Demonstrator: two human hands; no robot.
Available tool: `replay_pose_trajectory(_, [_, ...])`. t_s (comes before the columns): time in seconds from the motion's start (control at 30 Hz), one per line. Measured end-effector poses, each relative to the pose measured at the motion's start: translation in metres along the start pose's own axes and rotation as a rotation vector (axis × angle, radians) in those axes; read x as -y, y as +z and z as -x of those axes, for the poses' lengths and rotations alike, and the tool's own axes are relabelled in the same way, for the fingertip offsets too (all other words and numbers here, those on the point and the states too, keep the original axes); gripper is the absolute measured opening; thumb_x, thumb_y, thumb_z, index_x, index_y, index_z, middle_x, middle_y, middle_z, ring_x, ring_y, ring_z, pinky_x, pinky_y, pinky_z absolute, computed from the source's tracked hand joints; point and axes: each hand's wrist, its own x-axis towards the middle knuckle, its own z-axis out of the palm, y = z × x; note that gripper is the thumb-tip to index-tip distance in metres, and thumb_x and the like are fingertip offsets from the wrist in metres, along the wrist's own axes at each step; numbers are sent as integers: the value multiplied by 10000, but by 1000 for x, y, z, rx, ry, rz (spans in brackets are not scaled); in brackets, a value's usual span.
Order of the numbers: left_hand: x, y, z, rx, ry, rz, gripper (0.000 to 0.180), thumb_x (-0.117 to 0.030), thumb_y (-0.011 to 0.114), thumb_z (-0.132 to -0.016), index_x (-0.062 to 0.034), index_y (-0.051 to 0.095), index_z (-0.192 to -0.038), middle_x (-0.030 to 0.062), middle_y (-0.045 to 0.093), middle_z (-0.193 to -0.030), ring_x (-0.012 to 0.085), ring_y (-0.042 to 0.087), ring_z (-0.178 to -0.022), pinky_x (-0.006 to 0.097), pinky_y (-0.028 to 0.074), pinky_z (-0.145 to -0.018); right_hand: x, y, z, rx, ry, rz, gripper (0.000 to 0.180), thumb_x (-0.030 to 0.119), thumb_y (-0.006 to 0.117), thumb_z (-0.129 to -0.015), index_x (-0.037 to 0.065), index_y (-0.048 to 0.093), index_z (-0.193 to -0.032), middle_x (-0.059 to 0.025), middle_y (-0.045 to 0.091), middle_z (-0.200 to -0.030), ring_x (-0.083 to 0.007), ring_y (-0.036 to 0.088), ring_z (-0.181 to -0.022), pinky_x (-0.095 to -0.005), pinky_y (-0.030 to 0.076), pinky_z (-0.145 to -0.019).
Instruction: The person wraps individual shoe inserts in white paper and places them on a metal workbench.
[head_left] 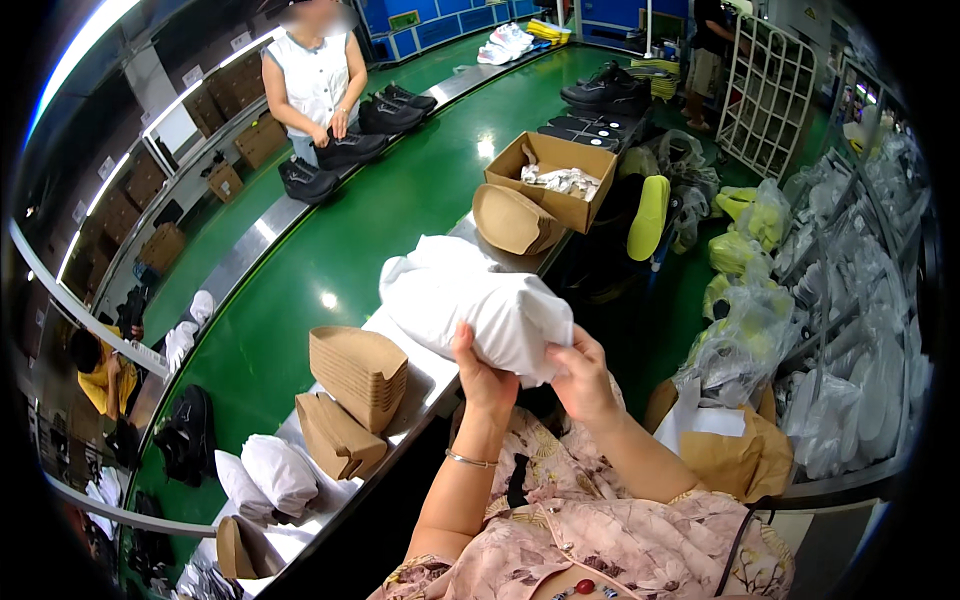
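Both of my hands hold a white paper-wrapped bundle [480,305], bulky and rounded, above the metal edge of the green conveyor. My left hand [484,378] supports its near side from below, thumb up against the paper. At its right end, my right hand [584,378] grips the paper with bent fingers. What lies inside the wrapping is hidden. Just left of my hands are a stack of nested brown cardboard forms [360,375] and another folded brown form [337,437]. Beyond the bundle sits a further stack of brown forms [515,218].
An open carton [565,180] with crumpled paper stands ahead. White wrapped bundles [275,478] lie at lower left. Across the green conveyor [290,285], a person [318,90] handles black shoes [350,148]. Bagged insoles [850,310] and a brown paper bag [745,450] are at my right.
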Motion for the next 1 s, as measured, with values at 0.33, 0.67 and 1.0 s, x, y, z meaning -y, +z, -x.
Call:
replay_pose_trajectory(0.33, [3,-9,4,27,1,-43,703,-495,548,-768,-38,376,-1274,96,507,-1206,229,494,-1119,359,384,-968,6,-21,-11,230,369,-324,254,136,585,-859,-35,584,-1047,-92,603,-1072,-190,574,-994,-345,438,-906])
replay_pose_trajectory(0.67, [10,-18,-4,224,-81,6,777,-526,544,-752,-11,340,-1297,167,494,-1218,281,494,-1120,389,387,-969,-13,-26,-13,269,325,-459,539,197,659,-792,101,436,-1272,-43,498,-1255,-201,472,-1167,-377,412,-965])
replay_pose_trajectory(1.0, [0,-9,7,273,-126,7,964,-646,543,-656,52,324,-1283,215,478,-1209,351,496,-1108,434,411,-949,-5,-5,0,247,270,-324,408,11,639,-787,39,492,-1166,-50,563,-1110,-153,526,-1080,-305,445,-925])
